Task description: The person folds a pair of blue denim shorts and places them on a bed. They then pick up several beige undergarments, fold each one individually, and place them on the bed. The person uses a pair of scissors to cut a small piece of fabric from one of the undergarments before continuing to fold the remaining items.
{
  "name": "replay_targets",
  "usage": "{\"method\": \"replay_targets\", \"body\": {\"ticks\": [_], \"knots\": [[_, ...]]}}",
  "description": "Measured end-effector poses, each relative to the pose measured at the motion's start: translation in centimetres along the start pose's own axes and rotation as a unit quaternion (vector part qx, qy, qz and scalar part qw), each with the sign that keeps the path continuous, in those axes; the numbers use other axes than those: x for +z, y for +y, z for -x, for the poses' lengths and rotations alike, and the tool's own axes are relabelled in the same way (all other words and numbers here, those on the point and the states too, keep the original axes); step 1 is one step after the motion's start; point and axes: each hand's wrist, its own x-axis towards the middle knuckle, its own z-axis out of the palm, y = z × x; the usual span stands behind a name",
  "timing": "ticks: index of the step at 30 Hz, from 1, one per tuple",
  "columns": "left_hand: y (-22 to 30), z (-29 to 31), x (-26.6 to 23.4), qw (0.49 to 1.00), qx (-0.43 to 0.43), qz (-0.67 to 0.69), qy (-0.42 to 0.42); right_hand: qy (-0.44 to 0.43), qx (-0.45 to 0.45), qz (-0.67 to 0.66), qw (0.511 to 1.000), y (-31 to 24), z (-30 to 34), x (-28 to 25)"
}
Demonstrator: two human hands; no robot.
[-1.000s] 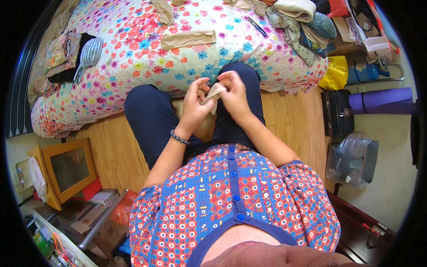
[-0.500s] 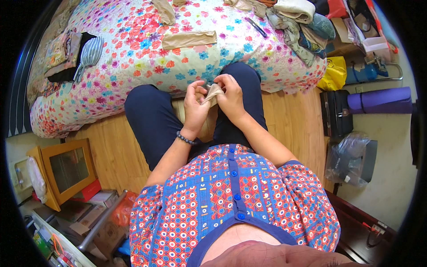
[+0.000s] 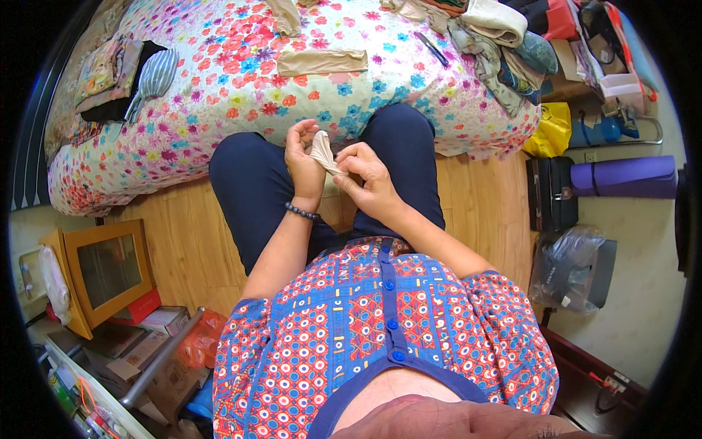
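Shifted since a moment ago: the beige cloth (image 3: 321, 148), then bunched between both hands, now stands lengthwise by the thumb side of the left hand (image 3: 302, 167), thin, stretchy-looking, finely creased. Suggests fabric mid-handling. Right hand (image 3: 371, 183) pinches its lower end; left half-curled, whether gripping I cannot tell. All just short of the near edge of the bed (image 3: 172, 157).

On the bed, centre: smooth beige strip (image 3: 322, 63), flat, oblong. Bed's left: striped bundle (image 3: 156, 75), rounded. Bed's far right: rumpled clothes (image 3: 479, 53), thick pale towel (image 3: 496, 22).
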Motion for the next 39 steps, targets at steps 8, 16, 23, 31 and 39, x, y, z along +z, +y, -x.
{"method": "replay_targets", "body": {"ticks": [8, 16, 23, 31, 39], "knots": [[0.6, 1.7, 0.9, 0.868, -0.305, 0.322, -0.224, 0.067, 0.248, -0.312, 0.915, 4.0, -2.5, -2.4], [0.9, 3.3, -0.1, 0.665, -0.376, 0.456, -0.456, -0.017, 0.474, -0.546, 0.691, 4.9, -1.4, -1.5], [3.2, 2.7, -0.1, 0.731, -0.388, 0.351, -0.439, 0.068, 0.267, -0.298, 0.914, 2.7, -0.8, -5.9], [-0.2, 2.2, 0.3, 0.896, -0.314, 0.213, -0.230, 0.340, 0.230, -0.302, 0.860, 7.1, -1.1, -10.6], [-0.4, 1.7, -1.0, 0.951, -0.261, 0.131, -0.097, 0.332, 0.315, -0.315, 0.831, 10.0, 4.0, -17.4]]}}
